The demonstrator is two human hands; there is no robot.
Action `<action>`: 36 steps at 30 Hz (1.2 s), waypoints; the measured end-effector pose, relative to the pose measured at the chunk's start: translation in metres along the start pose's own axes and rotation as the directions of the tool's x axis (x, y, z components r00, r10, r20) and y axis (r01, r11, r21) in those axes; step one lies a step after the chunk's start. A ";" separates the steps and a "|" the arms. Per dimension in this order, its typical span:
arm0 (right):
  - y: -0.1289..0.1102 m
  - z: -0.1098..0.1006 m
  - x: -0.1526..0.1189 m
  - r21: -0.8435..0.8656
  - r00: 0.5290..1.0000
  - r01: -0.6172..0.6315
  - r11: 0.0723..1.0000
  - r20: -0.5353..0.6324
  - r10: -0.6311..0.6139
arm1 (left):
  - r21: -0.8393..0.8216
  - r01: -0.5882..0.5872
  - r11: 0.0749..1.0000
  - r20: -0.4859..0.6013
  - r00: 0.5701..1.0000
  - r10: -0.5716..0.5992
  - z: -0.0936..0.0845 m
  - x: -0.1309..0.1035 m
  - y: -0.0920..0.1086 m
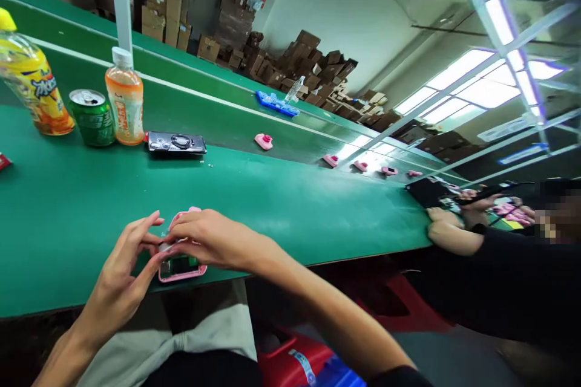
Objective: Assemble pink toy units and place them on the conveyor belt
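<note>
On the green bench near its front edge lies a pink plastic housing [182, 277], open side up, with a dark and green circuit board [179, 265] inside. My left hand [122, 269] is at its left side, thumb and forefinger closed together on a small pale piece [164, 247] above the housing. From the right my right hand [197, 234] reaches over it, its fingertips pinched at the same small piece. Fingers cover most of that piece, so its kind does not show. The upper part of the housing is partly hidden behind my right hand.
A yellow-capped bottle [43, 91], green can [92, 118], orange drink bottle [124, 100] and dark phone [177, 143] stand or lie at the back left. Pink camera-shaped items [264, 141] sit on the green conveyor [218, 115]. A co-worker [458, 233] works at the right.
</note>
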State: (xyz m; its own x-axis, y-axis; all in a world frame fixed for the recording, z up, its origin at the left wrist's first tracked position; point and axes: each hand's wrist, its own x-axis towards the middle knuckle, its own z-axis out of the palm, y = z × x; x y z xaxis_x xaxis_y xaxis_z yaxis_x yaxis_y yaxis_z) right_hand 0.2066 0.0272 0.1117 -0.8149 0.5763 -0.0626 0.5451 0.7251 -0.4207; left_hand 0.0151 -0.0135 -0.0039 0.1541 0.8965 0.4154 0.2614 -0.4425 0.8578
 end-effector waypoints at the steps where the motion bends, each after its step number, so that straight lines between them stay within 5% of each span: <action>1: 0.002 -0.002 -0.003 -0.017 1.000 0.018 1.000 0.014 -0.017 | 0.001 -0.030 1.000 0.021 0.999 0.030 0.000 0.000 0.002; 6: 0.011 0.009 -0.015 -0.059 0.983 0.088 0.994 -0.159 -0.097 | -0.010 -0.067 0.998 0.066 0.996 0.067 -0.003 0.001 0.011; 11: 0.013 0.040 -0.029 0.087 0.845 0.056 0.995 -0.535 -0.001 | 0.257 -0.100 0.961 0.087 0.993 0.080 -0.002 -0.004 0.015; 18: -0.007 0.078 -0.056 0.200 0.710 -0.045 0.979 -0.683 0.172 | 0.358 -0.217 0.908 0.098 0.976 0.194 0.011 -0.003 0.017; 22: -0.011 0.094 -0.066 0.070 0.718 -0.112 0.991 -0.684 0.129 | 0.415 -0.256 0.873 0.125 0.967 0.224 0.013 -0.003 0.018; 31: -0.012 0.092 -0.053 -0.159 0.829 -0.188 0.969 -0.555 0.070 | 0.444 -0.262 0.857 0.141 0.965 0.222 0.013 -0.005 0.018; 36: -0.008 0.098 -0.054 -0.173 0.815 -0.147 0.974 -0.579 0.020 | 0.454 -0.246 0.857 0.146 0.969 0.200 0.013 -0.005 0.018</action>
State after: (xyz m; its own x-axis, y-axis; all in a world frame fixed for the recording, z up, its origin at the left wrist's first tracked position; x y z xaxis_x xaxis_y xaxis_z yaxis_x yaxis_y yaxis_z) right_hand 0.2269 -0.0463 0.0291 -0.5390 0.7026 0.4646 0.6848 0.6867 -0.2441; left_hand 0.0314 -0.0260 0.0057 0.3409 0.7763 0.5302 0.6183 -0.6100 0.4956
